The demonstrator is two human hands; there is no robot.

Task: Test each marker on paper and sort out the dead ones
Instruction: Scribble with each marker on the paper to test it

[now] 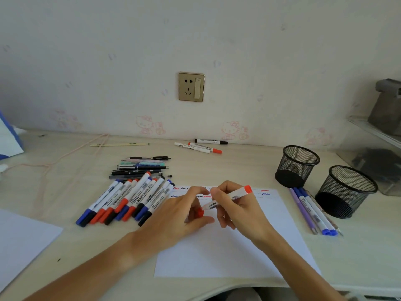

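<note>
Both hands work above the paper [227, 253]; left hand [184, 210] pinches the red cap [200, 212]; right hand [235, 205] grips the red marker [230, 196]; capping or uncapping, I judge; next, scribble or sort.

A home desk [238, 166] against cartoon-cat wallpaper [149, 124] (a child's room, seemingly).

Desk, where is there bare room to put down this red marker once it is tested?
Bare desk lies between the three markers by the wall and the paper. The paper's near half is blank. Crowded: the marker pile left, the pens and mesh cups right.
</note>
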